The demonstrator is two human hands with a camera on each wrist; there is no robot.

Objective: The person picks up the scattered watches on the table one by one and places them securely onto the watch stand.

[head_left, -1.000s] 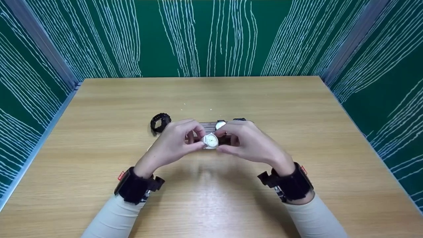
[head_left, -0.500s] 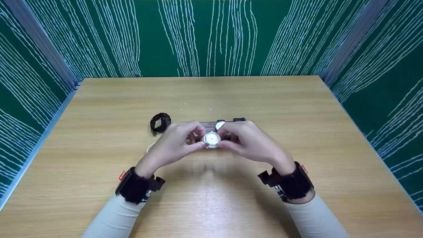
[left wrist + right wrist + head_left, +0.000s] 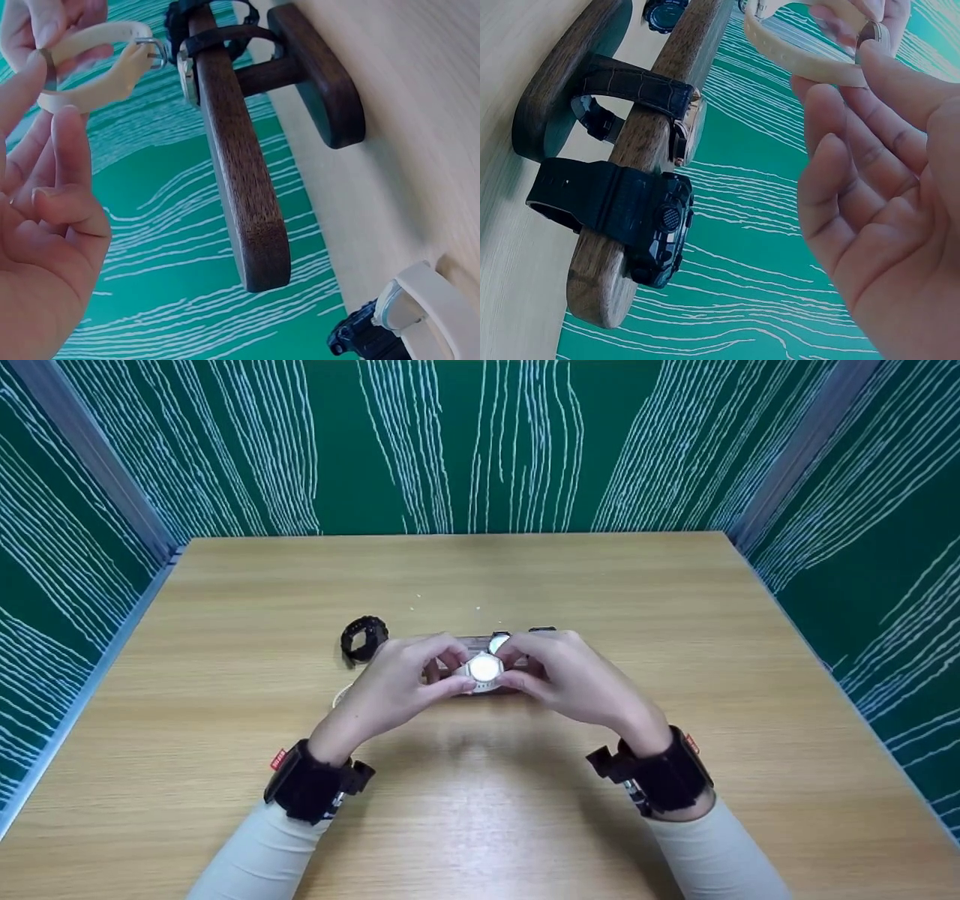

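Note:
A wristwatch (image 3: 485,668) with a cream strap is held at the middle of the table, its dial bright with glare. My left hand (image 3: 409,671) pinches one side of its case between thumb and fingers. On the other side, my right hand (image 3: 559,669) grips it the same way. Both wrist views show the cream strap (image 3: 112,88) buckled into a loop below the case. Just behind the hands stands a dark wooden watch stand (image 3: 244,180). Its bar carries a leather-strap watch (image 3: 641,86) and a bulky black sports watch (image 3: 641,217).
Left of the stand, a black watch (image 3: 365,639) lies on the wooden table (image 3: 480,825). A second cream-strap watch (image 3: 431,307) sits near it, mostly hidden behind my left wrist in the head view. Green walls (image 3: 465,450) with white lines enclose the table's back and sides.
The cream watch has risen slightly and tilted, so its dial now catches the light and the strap shows below it. My right fingers have moved up with it; the other watches stay put.

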